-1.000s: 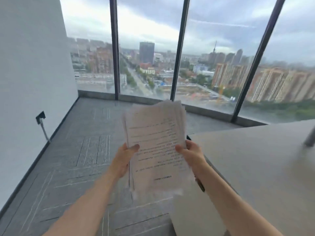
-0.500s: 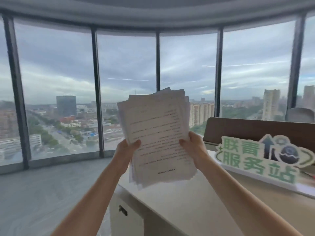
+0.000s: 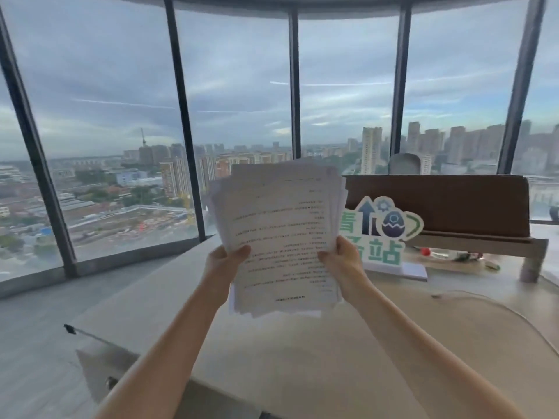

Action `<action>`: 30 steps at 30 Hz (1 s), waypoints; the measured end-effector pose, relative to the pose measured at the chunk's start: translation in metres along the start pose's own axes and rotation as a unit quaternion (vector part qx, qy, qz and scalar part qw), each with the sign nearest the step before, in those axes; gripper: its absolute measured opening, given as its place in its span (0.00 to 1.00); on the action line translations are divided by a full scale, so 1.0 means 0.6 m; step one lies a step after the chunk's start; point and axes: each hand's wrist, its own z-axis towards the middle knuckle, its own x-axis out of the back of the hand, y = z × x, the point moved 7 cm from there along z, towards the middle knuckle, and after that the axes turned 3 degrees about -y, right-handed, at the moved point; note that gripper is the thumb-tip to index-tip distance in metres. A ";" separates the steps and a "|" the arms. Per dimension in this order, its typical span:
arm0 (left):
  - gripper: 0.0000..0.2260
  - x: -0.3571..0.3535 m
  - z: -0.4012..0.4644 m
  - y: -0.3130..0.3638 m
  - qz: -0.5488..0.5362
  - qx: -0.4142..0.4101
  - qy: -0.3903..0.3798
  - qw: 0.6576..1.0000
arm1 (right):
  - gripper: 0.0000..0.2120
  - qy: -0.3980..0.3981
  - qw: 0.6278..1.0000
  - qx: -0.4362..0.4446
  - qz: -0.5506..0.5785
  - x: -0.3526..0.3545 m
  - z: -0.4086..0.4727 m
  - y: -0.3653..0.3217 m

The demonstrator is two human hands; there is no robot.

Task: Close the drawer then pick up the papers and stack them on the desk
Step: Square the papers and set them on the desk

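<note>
Both grips pinch uneven papers [image 3: 281, 234]

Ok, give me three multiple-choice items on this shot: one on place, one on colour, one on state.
1. Where is the sheaf of white printed papers?
A. flat on the pale desk top
B. held up above the desk
C. on the floor

2. What colour are the letters on the cut-out sign?
A. green
B. red
C. yellow

3. How is the sheaf held?
A. left hand only
B. right hand only
C. both hands

Answers: 1 B, its lower edge hangs clear above the desk. 2 A, green letters with a white outline. 3 C, a thumb presses each side.
</note>
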 end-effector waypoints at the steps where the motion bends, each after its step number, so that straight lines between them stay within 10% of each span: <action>1: 0.11 -0.007 0.016 -0.018 -0.002 0.007 -0.002 1.000 | 0.15 0.002 1.000 -0.006 -0.001 0.001 0.014 0.018; 30: 0.11 -0.037 0.192 -0.123 0.028 0.012 -0.029 0.999 | 0.21 -0.019 0.997 -0.004 0.074 -0.029 0.179 0.128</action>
